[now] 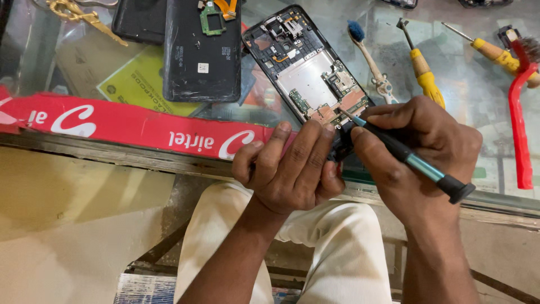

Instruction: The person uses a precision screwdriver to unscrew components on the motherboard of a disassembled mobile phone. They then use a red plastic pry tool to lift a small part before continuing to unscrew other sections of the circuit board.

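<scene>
Opened phone [306, 70] (near end gripped) between left fingers [304, 147] and right-hand screwdriver [406, 156].

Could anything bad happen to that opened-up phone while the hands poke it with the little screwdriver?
Maybe. The black and teal precision screwdriver in the right hand has its tip on the bare circuit parts of the opened black phone frame; a slip might scratch them. The phone also overhangs the glass counter edge, steadied only by the left hand, so it could drop.
</scene>
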